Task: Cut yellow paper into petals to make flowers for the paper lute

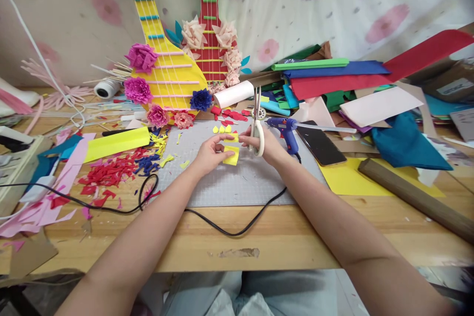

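My left hand (210, 154) pinches a small folded piece of yellow paper (231, 152) over the grey cutting mat (237, 182). My right hand (267, 144) grips white-handled scissors (256, 123), blades pointing up and away, right beside the yellow piece. Both hands meet at the middle of the mat. A few small yellow cut petals (222, 129) lie just beyond my fingers.
A blue glue gun (284, 128) and a black phone (320, 146) lie right of the mat. Its black cord (222, 227) crosses the table front. Red, blue and yellow scraps (111, 173) litter the left. Paper guitars with flowers (166, 59) lean behind; coloured sheets (351, 79) pile at right.
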{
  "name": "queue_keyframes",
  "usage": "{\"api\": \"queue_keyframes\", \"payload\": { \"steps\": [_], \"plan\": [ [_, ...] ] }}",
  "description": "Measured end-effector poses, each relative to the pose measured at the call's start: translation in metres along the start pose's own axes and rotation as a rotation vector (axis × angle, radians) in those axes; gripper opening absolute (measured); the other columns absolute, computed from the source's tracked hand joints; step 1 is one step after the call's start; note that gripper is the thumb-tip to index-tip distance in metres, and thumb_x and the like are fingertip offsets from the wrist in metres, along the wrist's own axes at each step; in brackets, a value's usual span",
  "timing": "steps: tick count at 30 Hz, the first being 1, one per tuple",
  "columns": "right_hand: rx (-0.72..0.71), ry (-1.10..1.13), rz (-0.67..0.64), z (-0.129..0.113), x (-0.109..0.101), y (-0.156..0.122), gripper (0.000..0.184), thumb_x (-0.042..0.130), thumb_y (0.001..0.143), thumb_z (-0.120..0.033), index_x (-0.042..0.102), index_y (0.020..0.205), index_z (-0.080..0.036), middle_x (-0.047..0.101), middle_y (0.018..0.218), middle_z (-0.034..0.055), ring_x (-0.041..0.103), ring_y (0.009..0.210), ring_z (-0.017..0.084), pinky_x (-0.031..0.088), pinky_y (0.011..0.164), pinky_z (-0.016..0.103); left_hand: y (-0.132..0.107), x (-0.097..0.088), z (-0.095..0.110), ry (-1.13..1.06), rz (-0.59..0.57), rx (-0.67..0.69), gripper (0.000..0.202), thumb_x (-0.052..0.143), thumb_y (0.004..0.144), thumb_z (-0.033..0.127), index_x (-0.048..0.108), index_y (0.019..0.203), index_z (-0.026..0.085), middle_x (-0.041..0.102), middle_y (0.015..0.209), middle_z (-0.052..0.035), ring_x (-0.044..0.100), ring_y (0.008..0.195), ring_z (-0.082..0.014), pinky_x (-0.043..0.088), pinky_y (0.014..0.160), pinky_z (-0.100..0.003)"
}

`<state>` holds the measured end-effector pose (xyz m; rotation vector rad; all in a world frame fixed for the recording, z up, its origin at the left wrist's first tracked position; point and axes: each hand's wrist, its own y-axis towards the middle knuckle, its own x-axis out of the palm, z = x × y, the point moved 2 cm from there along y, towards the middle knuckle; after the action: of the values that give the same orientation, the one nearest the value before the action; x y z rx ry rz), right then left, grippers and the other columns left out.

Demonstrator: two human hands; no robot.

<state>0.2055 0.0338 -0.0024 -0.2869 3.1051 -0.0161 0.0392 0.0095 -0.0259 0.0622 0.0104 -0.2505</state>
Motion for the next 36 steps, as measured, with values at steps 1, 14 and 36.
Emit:
{"api": "queue_keyframes", "payload": {
  "steps": [1, 14, 36],
  "plan": [
    [-0.005, 0.004, -0.005, 0.0005, -0.0002, -0.0001, 0.043, 0.078, 0.051, -0.037, 0.046, 0.073, -0.018, 0.058, 0.072, -0.0011, 0.055, 0.061, 0.011, 0.047, 0.059, 0.028, -0.0006, 0.0015, 0.0001, 0.022, -0.011, 0.001, 0.042, 0.071, 0.06, 0.022, 0.06, 0.101, 0.019, 0.05, 0.059, 0.0049, 0.046, 0.051, -0.0068, 0.039, 0.051, -0.019],
    [0.03, 0.008, 0.013, 0.0035, 0.0025, -0.0007, 0.038, 0.076, 0.05, -0.03, 0.046, 0.072, -0.019, 0.056, 0.07, -0.0021, 0.053, 0.06, 0.012, 0.042, 0.057, 0.028, 0.0004, 0.0029, -0.0038, 0.126, -0.048, 0.036, 0.039, 0.069, 0.064, 0.028, 0.059, 0.1, 0.018, 0.063, 0.077, -0.0016, 0.054, 0.062, -0.0102, 0.042, 0.057, -0.022],
    [-0.019, 0.057, 0.114, 0.0012, -0.0034, 0.0034, 0.043, 0.077, 0.047, -0.035, 0.047, 0.073, -0.019, 0.053, 0.066, -0.0036, 0.049, 0.054, 0.009, 0.041, 0.052, 0.026, 0.0046, -0.002, -0.0046, 0.03, 0.155, 0.042, 0.047, 0.071, 0.057, 0.018, 0.055, 0.101, 0.02, 0.058, 0.112, -0.0062, 0.047, 0.052, -0.0019, 0.042, 0.054, -0.02]
  ]
}}
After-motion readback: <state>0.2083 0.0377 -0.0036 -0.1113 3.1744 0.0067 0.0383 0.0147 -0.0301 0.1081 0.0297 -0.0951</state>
